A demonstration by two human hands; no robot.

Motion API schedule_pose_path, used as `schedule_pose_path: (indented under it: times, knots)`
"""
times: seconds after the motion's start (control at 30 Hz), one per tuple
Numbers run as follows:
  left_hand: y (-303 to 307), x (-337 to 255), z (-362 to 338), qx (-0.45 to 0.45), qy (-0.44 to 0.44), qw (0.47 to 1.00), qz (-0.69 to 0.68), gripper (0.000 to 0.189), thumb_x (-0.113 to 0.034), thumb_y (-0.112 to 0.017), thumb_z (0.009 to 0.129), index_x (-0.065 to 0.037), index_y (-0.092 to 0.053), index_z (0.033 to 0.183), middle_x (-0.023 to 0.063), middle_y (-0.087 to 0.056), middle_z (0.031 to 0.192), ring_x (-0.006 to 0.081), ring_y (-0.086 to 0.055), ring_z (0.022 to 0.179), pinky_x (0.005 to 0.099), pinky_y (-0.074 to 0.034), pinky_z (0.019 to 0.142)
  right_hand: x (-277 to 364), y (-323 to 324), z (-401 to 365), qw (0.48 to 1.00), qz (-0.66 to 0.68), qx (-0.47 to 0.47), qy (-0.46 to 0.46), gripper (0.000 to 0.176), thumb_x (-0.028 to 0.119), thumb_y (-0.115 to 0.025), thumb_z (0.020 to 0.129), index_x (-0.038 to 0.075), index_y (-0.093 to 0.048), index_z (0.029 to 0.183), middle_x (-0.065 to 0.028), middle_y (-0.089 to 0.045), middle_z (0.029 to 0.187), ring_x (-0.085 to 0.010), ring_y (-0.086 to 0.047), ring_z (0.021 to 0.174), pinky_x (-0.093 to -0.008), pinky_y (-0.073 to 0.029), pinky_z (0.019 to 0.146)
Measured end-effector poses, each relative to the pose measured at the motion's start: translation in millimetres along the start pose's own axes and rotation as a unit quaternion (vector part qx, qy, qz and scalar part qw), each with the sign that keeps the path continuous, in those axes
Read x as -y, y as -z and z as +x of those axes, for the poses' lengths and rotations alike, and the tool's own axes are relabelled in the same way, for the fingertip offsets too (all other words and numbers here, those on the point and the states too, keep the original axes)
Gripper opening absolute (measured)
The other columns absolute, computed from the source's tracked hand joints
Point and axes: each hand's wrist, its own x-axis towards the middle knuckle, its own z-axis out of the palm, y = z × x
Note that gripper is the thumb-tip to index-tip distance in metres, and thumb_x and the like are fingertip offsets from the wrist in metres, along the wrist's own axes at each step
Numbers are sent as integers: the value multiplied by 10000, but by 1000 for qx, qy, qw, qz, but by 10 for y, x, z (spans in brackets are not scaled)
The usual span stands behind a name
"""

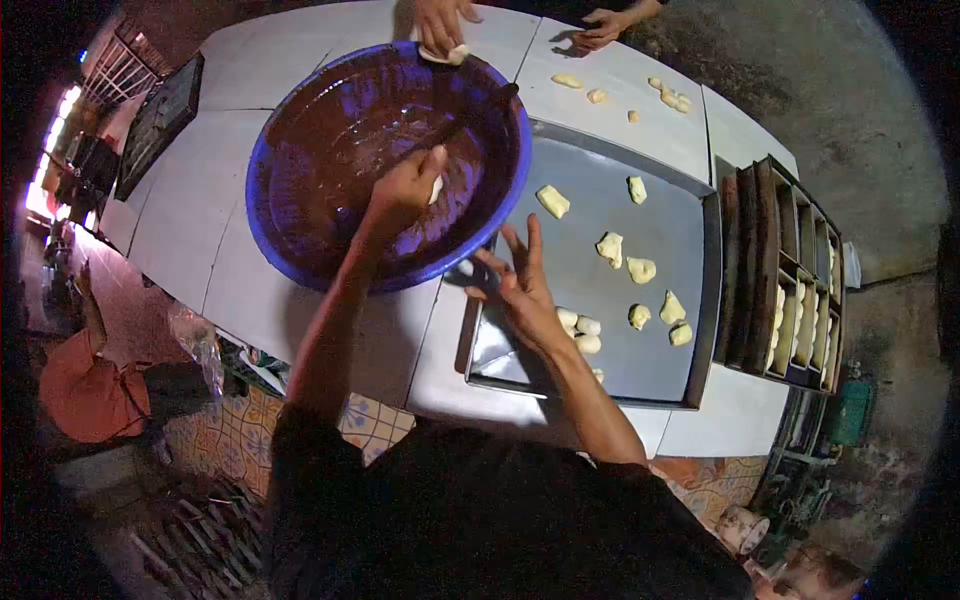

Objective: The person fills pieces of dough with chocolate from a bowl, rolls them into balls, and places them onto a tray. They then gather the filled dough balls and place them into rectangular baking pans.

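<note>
My left hand (402, 188) is closed over a big blue plastic basin (258, 205), with a pale piece of dough (436, 191) showing at its fingers. Dark brown paste (330, 150) coats the inside of the basin. A dark-handled utensil (478, 112) leans in it, its lower end hidden by my hand. Between basin and tray, my right hand (522, 290) is spread above the tray's left edge, fingers apart. Near its wrist, several small dough rolls (588, 328) sit on the metal tray (620, 375). Other uneven dough pieces (610, 249) lie scattered across the tray.
Across the white tiled table (235, 75), another person's hand (438, 25) holds flattened dough at the basin's rim; their other hand (600, 30) is near more dough bits (597, 96). Stacked, divided baking tins (790, 270) stand right. A person in orange (92, 390) is at lower left.
</note>
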Motion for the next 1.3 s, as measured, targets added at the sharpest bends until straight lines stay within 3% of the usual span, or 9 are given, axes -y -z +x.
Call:
schedule_pose_path:
  times: [0.07, 0.27, 0.4, 0.5, 0.53, 0.7, 0.83, 0.97, 1.3]
  knots:
    - [-166, 138, 22, -34, -141, 962, 231, 576, -508, -358, 993, -6, -476, 1250, 184, -626, 1102, 233, -636, 953, 377, -527, 775, -114, -113, 104, 999, 47, 22, -6, 1035, 327, -675, 878, 350, 167, 1480, -101, 51, 1576, -354, -244, 1393, -526, -467, 960]
    - [-305, -191, -4, 305, 245, 883, -260, 630, -508, -248, 1023, 17, -544, 1206, 97, -627, 979, 212, -582, 943, 340, -394, 972, -236, -263, 255, 995, 88, 9, 51, 1034, 126, -587, 929, 292, 299, 1436, -132, 66, 1576, -328, -216, 1406, -443, -414, 1028]
    - [-319, 366, -122, 292, 247, 858, -342, 760, -615, -230, 983, 26, -634, 1038, 104, -627, 909, 185, -572, 897, 350, -397, 948, -99, -219, 212, 990, 128, 14, 60, 982, 149, -580, 943, 249, 245, 1465, -145, 33, 1579, -301, -280, 1385, -431, -440, 1018]
    - [-216, 613, -289, 430, 198, 615, -630, 993, -838, -117, 822, -10, -665, 827, 65, -597, 732, 144, -551, 619, 284, -497, 611, -138, -54, 4, 996, 63, -61, -18, 816, 140, -523, 975, 155, 87, 1515, -188, -317, 1482, -267, -508, 1213, -383, -500, 939]
    - [238, -604, -396, 147, 268, 849, -431, 1085, -896, -111, 752, 12, -672, 949, 74, -625, 736, 169, -590, 590, 275, -520, 577, -86, -18, -80, 991, 106, -62, -53, 691, 153, -510, 983, 88, -54, 1499, -180, -409, 1400, -246, -537, 1161, -356, -513, 906]
    - [-234, -1451, -927, 26, 277, 654, -704, 927, -708, -304, 910, 106, -404, 1342, 223, -553, 1238, 312, -567, 1122, 433, -425, 991, 150, -157, -604, 963, 172, -186, -86, 215, 120, -514, 986, -57, -615, 1055, -51, -627, 890, -110, -576, 729, -223, -504, 734]
    - [-551, -1824, -1188, -64, 313, 639, -700, 484, -310, -471, 995, 24, -452, 1344, 145, -550, 1229, 247, -575, 1092, 400, -485, 917, 229, -44, -918, 915, -348, -185, 84, 301, 53, -647, 868, -6, -611, 1162, -69, -545, 1125, -118, -530, 825, -243, -450, 699]
    - [-871, -1829, -1434, -15, 155, 893, -423, 443, -12, -530, 940, 69, -422, 1362, 126, -550, 1200, 177, -573, 1063, 311, -509, 915, 408, 74, -1199, 795, -581, -53, 164, 359, -46, -665, 755, 33, -657, 1105, -122, -550, 1147, -286, -501, 1078, -373, -441, 899]
    - [-1132, -2106, -1486, 21, 265, 792, -550, 191, -166, -657, 913, 22, -626, 925, 45, -608, 831, 79, -565, 646, 199, -472, 570, 386, 177, -1546, 888, -418, -183, 50, 256, 118, -639, 877, -19, -664, 1092, -119, -658, 1010, -200, -631, 943, -304, -495, 818]
